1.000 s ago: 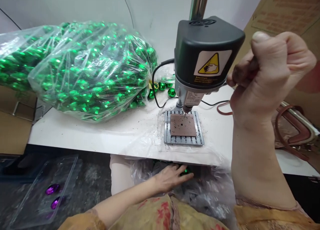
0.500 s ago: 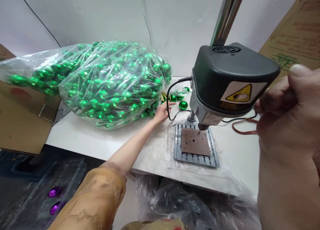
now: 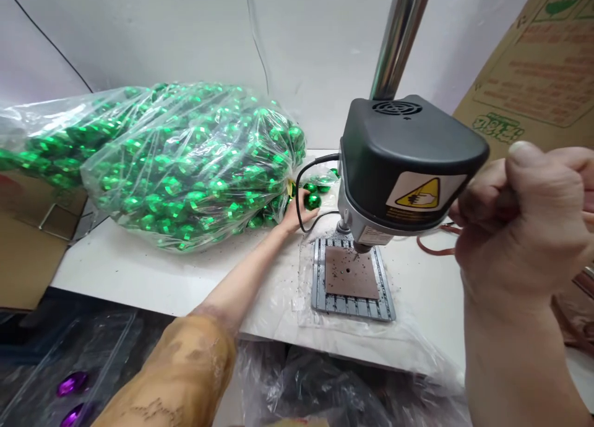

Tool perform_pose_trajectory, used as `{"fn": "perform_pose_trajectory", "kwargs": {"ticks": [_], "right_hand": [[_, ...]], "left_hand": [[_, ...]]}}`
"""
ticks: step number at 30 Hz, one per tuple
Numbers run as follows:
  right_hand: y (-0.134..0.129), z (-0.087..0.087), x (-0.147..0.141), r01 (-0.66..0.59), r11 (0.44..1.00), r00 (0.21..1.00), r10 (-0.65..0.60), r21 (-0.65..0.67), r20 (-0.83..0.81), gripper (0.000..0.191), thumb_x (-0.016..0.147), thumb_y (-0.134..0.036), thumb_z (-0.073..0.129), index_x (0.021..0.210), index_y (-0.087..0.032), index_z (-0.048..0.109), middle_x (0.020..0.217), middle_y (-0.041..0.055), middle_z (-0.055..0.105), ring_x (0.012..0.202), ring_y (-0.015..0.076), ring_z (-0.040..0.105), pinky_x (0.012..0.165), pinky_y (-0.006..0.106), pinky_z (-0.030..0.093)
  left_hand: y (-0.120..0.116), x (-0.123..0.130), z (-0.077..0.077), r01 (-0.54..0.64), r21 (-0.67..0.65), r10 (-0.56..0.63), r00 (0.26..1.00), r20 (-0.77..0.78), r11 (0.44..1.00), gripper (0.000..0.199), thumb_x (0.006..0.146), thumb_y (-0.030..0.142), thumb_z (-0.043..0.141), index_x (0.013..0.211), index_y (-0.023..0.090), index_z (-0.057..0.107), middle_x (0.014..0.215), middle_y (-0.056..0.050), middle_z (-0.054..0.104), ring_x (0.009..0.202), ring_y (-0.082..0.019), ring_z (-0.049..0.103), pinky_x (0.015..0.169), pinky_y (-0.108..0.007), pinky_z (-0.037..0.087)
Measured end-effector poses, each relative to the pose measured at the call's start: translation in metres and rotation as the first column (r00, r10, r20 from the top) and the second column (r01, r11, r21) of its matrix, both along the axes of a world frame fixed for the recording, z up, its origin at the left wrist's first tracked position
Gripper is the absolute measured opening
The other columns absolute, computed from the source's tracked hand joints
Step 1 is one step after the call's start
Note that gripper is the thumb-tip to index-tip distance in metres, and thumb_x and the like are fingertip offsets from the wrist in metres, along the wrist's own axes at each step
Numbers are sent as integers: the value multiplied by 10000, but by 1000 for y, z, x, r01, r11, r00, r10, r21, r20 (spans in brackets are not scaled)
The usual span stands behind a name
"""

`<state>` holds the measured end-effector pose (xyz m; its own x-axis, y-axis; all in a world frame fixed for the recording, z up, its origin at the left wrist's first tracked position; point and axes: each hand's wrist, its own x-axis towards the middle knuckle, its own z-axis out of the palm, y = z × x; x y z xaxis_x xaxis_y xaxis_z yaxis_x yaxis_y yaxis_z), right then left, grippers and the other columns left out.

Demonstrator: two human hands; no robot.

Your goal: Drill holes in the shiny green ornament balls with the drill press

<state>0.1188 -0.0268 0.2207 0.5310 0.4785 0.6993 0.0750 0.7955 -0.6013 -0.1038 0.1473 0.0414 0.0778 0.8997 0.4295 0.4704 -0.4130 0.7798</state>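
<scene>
My left hand [image 3: 294,215] reaches across the table, its thumb and fingers closed around a shiny green ball [image 3: 314,200] behind the black cable. Several more green balls [image 3: 323,185] lie just beyond it. At the right, my right hand [image 3: 524,210] is curled into a fist beside the black housing of a bench drill press [image 3: 413,161]; whatever it grips is hidden. Under the drill's chuck [image 3: 362,247] sits a brown square plate [image 3: 341,284] with a small dark hole, on the grey slotted base [image 3: 320,300]. Dark crumbs are scattered over both.
A big clear bag of green balls [image 3: 195,173] fills the table's left side, next to a cardboard box [image 3: 32,247]. Another carton [image 3: 520,74] stands at back right. Purple balls [image 3: 72,383] lie low at left. Plastic sheeting [image 3: 320,383] hangs below the table edge.
My left hand has moved to the single green ball and closed on it. My right hand stays a fist by the drill. The view has shifted slightly right.
</scene>
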Motion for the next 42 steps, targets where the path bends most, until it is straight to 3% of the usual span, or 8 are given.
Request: {"fn": "perform_pose_trajectory", "kwargs": {"ticks": [6, 9, 12, 17, 22, 33, 37, 42], "right_hand": [[1, -3, 1, -41, 999, 999, 41, 23, 3, 360, 834, -168, 615, 562, -209, 382, 454, -81, 374, 370, 34, 351, 342, 244, 257], [2, -3, 2, -33, 999, 999, 33, 25, 0, 364, 832, -176, 623, 553, -217, 392, 448, -78, 396, 364, 49, 339, 344, 266, 251], [5, -4, 3, -45, 998, 998, 47, 52, -34, 368, 794, -202, 673, 535, -231, 413, 417, -77, 406, 334, 73, 313, 312, 305, 228], [7, -6, 6, -79, 996, 996, 80, 29, -46, 376, 800, -226, 695, 544, -225, 420, 419, -81, 421, 334, 67, 327, 318, 282, 237], [7, -6, 7, -112, 993, 993, 112, 35, -21, 425, 820, -269, 715, 558, -215, 384, 446, -84, 410, 366, 52, 334, 354, 260, 241], [11, -12, 10, 33, 999, 989, -31, -13, 144, 515, 892, -532, 609, 611, -225, 307, 515, -54, 326, 466, 60, 287, 450, 271, 309], [12, -11, 10, 11, 1000, 994, -10, -4, 109, 518, 878, -488, 648, 600, -226, 297, 497, -59, 312, 447, 66, 283, 446, 289, 308], [9, -11, 9, -26, 1000, 998, 25, 11, 63, 490, 857, -376, 696, 571, -225, 328, 470, -70, 338, 422, 60, 291, 425, 284, 272]], "left_hand": [[-118, -41, -26, -7, -260, 150, 834, 532, 966, 658, 803, 591, 715, 1307, 231, 494, 1144, -88, 682, 810, -158, 700, 766, -328, 587], [-181, -29, -32, 30, -322, 169, 801, 574, 946, 610, 839, 587, 696, 1302, 230, 519, 1169, -96, 693, 898, -184, 715, 783, -318, 586], [-207, -2, -26, 151, -323, 60, 826, 561, 934, 582, 832, 578, 717, 1266, 222, 564, 1138, -91, 717, 995, -210, 703, 880, -350, 577], [-186, 28, -17, 225, -309, -33, 852, 522, 924, 621, 802, 616, 733, 1253, 220, 574, 1125, -97, 725, 1065, -242, 692, 972, -408, 554], [-167, 33, -27, 269, -299, -134, 905, 404, 915, 654, 808, 598, 735, 1316, 221, 565, 1233, -115, 694, 1169, -268, 662, 1027, -425, 526], [-164, 42, -25, 166, -199, -156, 986, 62, 966, 549, 770, 455, 803, 1265, 254, 672, 1403, -118, 614, 1499, -346, 366, 1197, -544, 344], [-164, 51, -26, 166, -174, -165, 986, 21, 971, 548, 736, 411, 836, 1232, 245, 676, 1357, -114, 631, 1427, -346, 456, 1189, -542, 347], [-167, 59, -27, 158, -219, -165, 986, -12, 963, 545, 759, 362, 830, 1261, 250, 651, 1386, -125, 620, 1504, -351, 360, 1258, -600, 165]]}}
